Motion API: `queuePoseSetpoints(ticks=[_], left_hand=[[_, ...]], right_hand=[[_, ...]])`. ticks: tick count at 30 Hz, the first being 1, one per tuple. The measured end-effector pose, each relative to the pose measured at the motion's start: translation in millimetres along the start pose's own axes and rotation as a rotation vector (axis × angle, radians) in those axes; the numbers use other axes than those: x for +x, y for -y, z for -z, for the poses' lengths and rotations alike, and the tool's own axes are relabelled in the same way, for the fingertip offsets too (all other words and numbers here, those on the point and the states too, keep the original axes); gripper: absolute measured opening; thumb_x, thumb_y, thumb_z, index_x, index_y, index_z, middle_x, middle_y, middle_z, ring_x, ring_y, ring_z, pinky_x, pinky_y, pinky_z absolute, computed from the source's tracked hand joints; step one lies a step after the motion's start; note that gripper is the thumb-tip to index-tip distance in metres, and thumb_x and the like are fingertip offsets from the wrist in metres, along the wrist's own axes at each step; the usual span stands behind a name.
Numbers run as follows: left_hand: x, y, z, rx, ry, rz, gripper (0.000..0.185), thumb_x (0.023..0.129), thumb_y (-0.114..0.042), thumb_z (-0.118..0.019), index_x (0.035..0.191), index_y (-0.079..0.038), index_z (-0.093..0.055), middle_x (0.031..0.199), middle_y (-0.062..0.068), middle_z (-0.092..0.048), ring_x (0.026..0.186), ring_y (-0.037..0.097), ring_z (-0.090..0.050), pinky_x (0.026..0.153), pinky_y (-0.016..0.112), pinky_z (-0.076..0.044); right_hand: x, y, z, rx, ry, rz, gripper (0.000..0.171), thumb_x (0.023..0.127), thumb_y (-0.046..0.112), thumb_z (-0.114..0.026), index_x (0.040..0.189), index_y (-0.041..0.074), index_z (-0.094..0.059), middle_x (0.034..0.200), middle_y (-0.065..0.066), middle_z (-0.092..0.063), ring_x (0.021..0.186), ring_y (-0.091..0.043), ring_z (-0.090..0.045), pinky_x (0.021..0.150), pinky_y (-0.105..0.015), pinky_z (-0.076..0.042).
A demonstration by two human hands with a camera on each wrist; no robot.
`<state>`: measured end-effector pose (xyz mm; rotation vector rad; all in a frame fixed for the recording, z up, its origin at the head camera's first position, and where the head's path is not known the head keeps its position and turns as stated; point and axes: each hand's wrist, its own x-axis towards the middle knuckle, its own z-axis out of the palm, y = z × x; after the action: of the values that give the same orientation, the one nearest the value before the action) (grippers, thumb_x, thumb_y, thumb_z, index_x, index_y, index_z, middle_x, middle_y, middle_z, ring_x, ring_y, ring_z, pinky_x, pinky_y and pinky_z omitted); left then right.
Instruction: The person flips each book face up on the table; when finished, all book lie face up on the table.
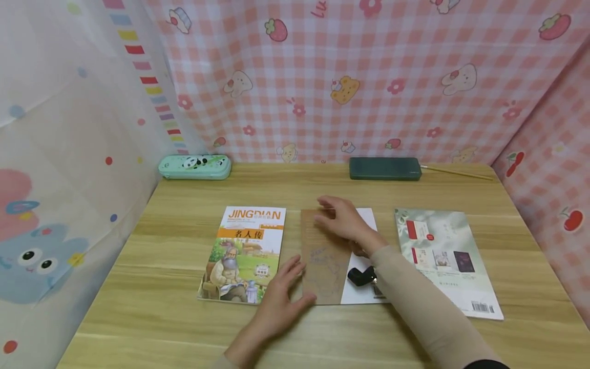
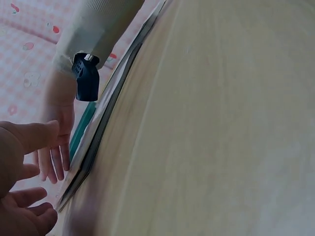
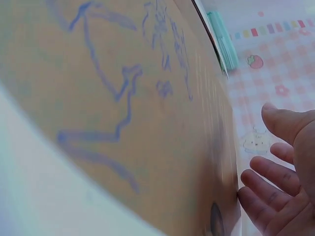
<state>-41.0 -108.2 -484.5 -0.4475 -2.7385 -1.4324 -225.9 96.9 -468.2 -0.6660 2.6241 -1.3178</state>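
Observation:
A book with a brown cover bearing a faint line drawing, and a white part to its right, lies flat at the table's middle. My left hand rests at its lower left edge, fingers straight, thumb on the cover. My right hand lies flat on the cover's upper part, fingers relaxed. The right wrist view shows the brown cover close up with blue lines and my right hand's fingers spread beside it. The left wrist view shows the book's edge, my left hand and the right hand.
A colourful book titled JINGDIAN lies left of the brown one, a pale green book right of it. At the back stand a teal panda pencil case, a dark green case and a thin stick. Patterned cloth walls enclose the wooden table.

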Motion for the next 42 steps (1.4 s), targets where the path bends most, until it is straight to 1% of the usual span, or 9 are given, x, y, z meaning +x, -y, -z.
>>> queuePoseSetpoints(ticks=[6,10,14,20,27,32,35,39,42], left_hand=[[2.5,-3.4,-6.1,0.022,0.078,0.025,0.084,0.079,-0.025,-0.087,0.147,0.003,-0.047,0.160,0.018,-0.035,0.144,0.038,-0.035,0.118,0.056,-0.030],[3.1,-5.4,-10.1,0.045,0.121,0.055,0.082,0.077,-0.023,-0.088,0.146,0.002,-0.050,0.162,0.016,-0.031,0.145,0.040,-0.033,0.117,0.056,-0.031],[4.3,-4.9,-13.5,0.083,0.130,0.065,0.078,0.076,-0.020,-0.090,0.141,0.007,-0.054,0.161,0.018,-0.032,0.144,0.041,-0.035,0.116,0.055,-0.034],[7.5,-4.0,-16.5,0.112,0.112,0.102,0.075,0.077,-0.017,-0.089,0.136,0.013,-0.055,0.160,0.021,-0.033,0.140,0.044,-0.040,0.114,0.053,-0.037],[8.0,-4.5,-16.2,0.153,0.062,0.087,0.069,0.080,-0.012,-0.086,0.135,0.014,-0.055,0.157,0.022,-0.038,0.138,0.042,-0.044,0.113,0.052,-0.039],[8.0,-5.1,-18.9,0.160,0.044,0.090,0.071,0.077,-0.013,-0.088,0.134,0.014,-0.056,0.157,0.023,-0.039,0.137,0.043,-0.045,0.113,0.053,-0.040],[7.8,-5.7,-20.7,0.156,0.022,0.097,0.073,0.076,-0.014,-0.089,0.134,0.014,-0.056,0.156,0.023,-0.040,0.136,0.044,-0.046,0.112,0.053,-0.040],[8.0,-6.7,-21.6,0.151,0.000,0.110,0.075,0.074,-0.016,-0.090,0.135,0.012,-0.056,0.155,0.022,-0.041,0.135,0.045,-0.047,0.113,0.054,-0.039],[7.8,-6.4,-21.5,0.138,-0.009,0.116,0.077,0.074,-0.017,-0.090,0.137,0.011,-0.055,0.155,0.021,-0.042,0.136,0.044,-0.046,0.113,0.055,-0.039]], right_hand=[[-4.6,-9.5,10.3,-0.045,-0.005,-0.007,0.054,0.097,0.022,-0.070,0.143,-0.002,-0.053,0.139,-0.020,-0.059,0.126,-0.035,-0.059,0.108,-0.048,-0.047],[-9.2,-16.6,16.9,-0.098,-0.023,-0.004,0.054,0.097,0.022,-0.070,0.142,-0.002,-0.054,0.138,-0.021,-0.060,0.126,-0.036,-0.058,0.109,-0.049,-0.045],[-16.1,-23.8,24.8,-0.117,-0.035,-0.016,0.054,0.096,0.023,-0.071,0.141,-0.002,-0.055,0.137,-0.021,-0.060,0.129,-0.037,-0.055,0.112,-0.052,-0.041],[-24.3,-37.7,36.6,-0.171,-0.050,-0.031,0.051,0.095,0.022,-0.073,0.138,-0.001,-0.059,0.137,-0.020,-0.060,0.129,-0.037,-0.054,0.113,-0.053,-0.039],[-31.2,-49.0,52.9,-0.224,-0.076,-0.031,0.048,0.094,0.019,-0.074,0.134,-0.005,-0.060,0.133,-0.024,-0.062,0.126,-0.040,-0.056,0.111,-0.055,-0.040],[-38.2,-52.5,63.4,-0.268,-0.089,-0.096,0.048,0.095,0.017,-0.072,0.134,-0.007,-0.059,0.132,-0.027,-0.061,0.124,-0.042,-0.056,0.109,-0.056,-0.042],[-41.8,-54.2,67.5,-0.317,-0.094,-0.131,0.047,0.095,0.018,-0.072,0.134,-0.006,-0.060,0.132,-0.026,-0.062,0.122,-0.041,-0.057,0.108,-0.056,-0.043],[-45.6,-55.6,69.2,-0.370,-0.102,-0.139,0.043,0.095,0.020,-0.072,0.130,-0.003,-0.064,0.122,-0.023,-0.067,0.107,-0.036,-0.061,0.099,-0.054,-0.049],[-47.6,-57.2,69.3,-0.378,-0.120,-0.103,0.039,0.093,0.019,-0.074,0.125,-0.004,-0.067,0.111,-0.021,-0.069,0.093,-0.032,-0.061,0.088,-0.051,-0.052]])
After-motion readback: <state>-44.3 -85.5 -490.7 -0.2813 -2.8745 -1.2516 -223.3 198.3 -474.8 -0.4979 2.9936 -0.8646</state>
